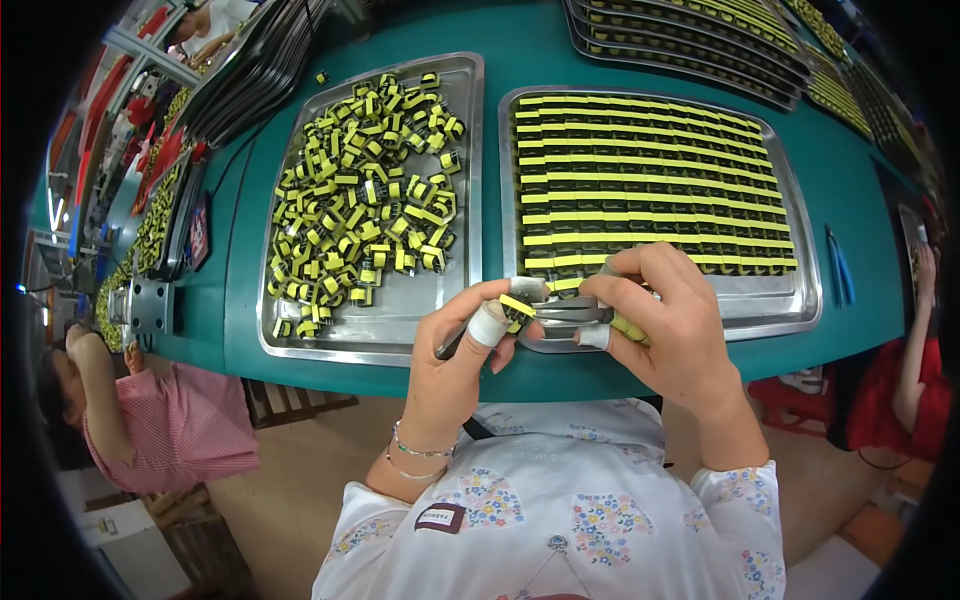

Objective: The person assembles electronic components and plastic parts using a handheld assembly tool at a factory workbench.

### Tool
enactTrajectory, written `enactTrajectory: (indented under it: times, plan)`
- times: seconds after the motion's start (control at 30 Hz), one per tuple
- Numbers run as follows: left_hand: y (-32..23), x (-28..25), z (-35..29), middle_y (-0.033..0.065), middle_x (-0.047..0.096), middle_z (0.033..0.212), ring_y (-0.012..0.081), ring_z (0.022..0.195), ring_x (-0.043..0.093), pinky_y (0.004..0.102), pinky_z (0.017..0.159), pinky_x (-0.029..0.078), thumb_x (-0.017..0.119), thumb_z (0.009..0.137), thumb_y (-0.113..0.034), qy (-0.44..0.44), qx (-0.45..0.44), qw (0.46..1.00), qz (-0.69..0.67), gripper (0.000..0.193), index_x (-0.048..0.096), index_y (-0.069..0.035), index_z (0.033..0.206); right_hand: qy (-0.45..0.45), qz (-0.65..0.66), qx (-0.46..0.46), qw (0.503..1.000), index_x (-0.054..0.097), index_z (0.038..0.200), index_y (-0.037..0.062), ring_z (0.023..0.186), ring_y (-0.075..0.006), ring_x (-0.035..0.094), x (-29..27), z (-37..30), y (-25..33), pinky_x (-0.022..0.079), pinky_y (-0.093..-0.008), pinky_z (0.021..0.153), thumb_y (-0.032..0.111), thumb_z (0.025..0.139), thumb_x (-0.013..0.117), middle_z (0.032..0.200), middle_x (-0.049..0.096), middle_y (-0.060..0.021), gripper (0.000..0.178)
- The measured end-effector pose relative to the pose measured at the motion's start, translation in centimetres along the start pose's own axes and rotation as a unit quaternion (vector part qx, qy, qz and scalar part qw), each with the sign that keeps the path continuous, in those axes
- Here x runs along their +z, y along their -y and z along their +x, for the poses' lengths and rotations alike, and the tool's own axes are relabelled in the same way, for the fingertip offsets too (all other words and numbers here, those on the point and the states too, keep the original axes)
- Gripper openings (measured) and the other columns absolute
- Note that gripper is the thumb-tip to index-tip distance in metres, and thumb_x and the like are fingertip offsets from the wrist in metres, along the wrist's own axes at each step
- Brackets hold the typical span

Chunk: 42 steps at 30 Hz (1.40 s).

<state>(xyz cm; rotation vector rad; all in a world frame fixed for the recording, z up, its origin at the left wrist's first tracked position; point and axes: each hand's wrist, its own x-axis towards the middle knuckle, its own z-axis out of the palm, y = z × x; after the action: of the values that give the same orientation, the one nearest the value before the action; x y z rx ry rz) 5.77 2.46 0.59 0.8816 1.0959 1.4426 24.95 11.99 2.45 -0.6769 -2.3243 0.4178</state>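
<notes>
My left hand (455, 345) is closed round a small yellow-and-black transformer (517, 308), pinched between thumb and fingers. White tape wraps its thumb, and a dark piece that I cannot identify shows beside the palm. My right hand (672, 315) grips a metal hand tool with a yellow-green handle (628, 330). Its shiny metal part (565, 316) points left to the transformer; whether they touch I cannot tell. Tape covers fingertips on this hand too. Both hands are over the near edge of a metal tray (805, 290) filled with neat rows of transformers (655, 185).
At left, another metal tray (470, 90) carries a loose heap of transformers (365, 190). Stacked trays (690, 50) stand at the back right. Blue-handled pliers (840, 265) lie at right on the green table (540, 375). Co-workers sit left (170, 420) and right (905, 400).
</notes>
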Motion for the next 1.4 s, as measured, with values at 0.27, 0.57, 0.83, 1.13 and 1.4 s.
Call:
enactTrajectory:
  times: [0.27, 0.57, 0.83, 1.13, 1.4]
  plan:
    - [0.1, -0.3, -0.2, 0.0133, 0.066, 0.094, 0.0109, 0.070, 0.057, 0.0203, 0.055, 0.039, 0.059, 0.092, -0.026, 0.026, -0.007, 0.999, 0.043, 0.038, 0.058, 0.005, 0.115, -0.003, -0.057, -0.068, 0.996, 0.067, 0.087, 0.0096, 0.071, -0.0215, 0.052, -0.9, 0.4, -0.3, 0.041, -0.0340, 0.063, 0.004, 0.050, 0.065, 0.079, 0.055, -0.0028, 0.037]
    - [-0.2, 0.2, -0.4, 0.0100, 0.066, 0.087, 0.0120, 0.067, 0.062, 0.0187, 0.051, 0.037, 0.063, 0.089, -0.031, 0.052, 0.006, 0.996, 0.067, 0.039, 0.063, 0.003, 0.107, 0.038, -0.107, -0.163, 0.980, 0.065, 0.087, 0.0124, 0.070, -0.0185, 0.053, -2.3, 0.9, -1.0, 0.041, -0.0320, 0.059, 0.012, 0.051, 0.070, 0.077, 0.055, 0.0008, 0.037]
    - [-0.6, -0.5, -0.4, 0.0083, 0.063, 0.089, 0.0138, 0.080, 0.060, 0.0262, 0.076, 0.047, 0.060, 0.092, -0.017, 0.097, -0.027, 0.994, 0.051, 0.029, 0.060, 0.005, 0.111, 0.009, -0.124, -0.193, 0.973, 0.065, 0.087, 0.0118, 0.069, -0.0169, 0.053, -2.3, 1.0, -0.9, 0.042, -0.0305, 0.058, 0.014, 0.051, 0.069, 0.075, 0.054, 0.0010, 0.036]
    - [-0.4, -0.4, -0.3, 0.0093, 0.063, 0.100, 0.0135, 0.082, 0.061, 0.0248, 0.077, 0.048, 0.058, 0.093, -0.016, 0.101, -0.020, 0.993, 0.050, 0.029, 0.058, 0.005, 0.113, 0.019, -0.177, -0.200, 0.964, 0.065, 0.085, 0.0104, 0.065, -0.0156, 0.051, -2.6, 0.8, -0.6, 0.040, -0.0288, 0.055, 0.016, 0.055, 0.066, 0.071, 0.053, 0.0014, 0.030]
    - [0.1, -0.6, -0.1, 0.0105, 0.065, 0.095, 0.0063, 0.073, 0.055, 0.0188, 0.059, 0.042, 0.060, 0.092, -0.022, 0.051, -0.021, 0.998, 0.036, 0.033, 0.058, 0.003, 0.113, 0.006, -0.113, -0.125, 0.986, 0.066, 0.086, 0.0083, 0.070, -0.0207, 0.054, -2.2, 0.5, -0.7, 0.043, -0.0334, 0.061, 0.006, 0.051, 0.068, 0.076, 0.058, -0.0011, 0.035]
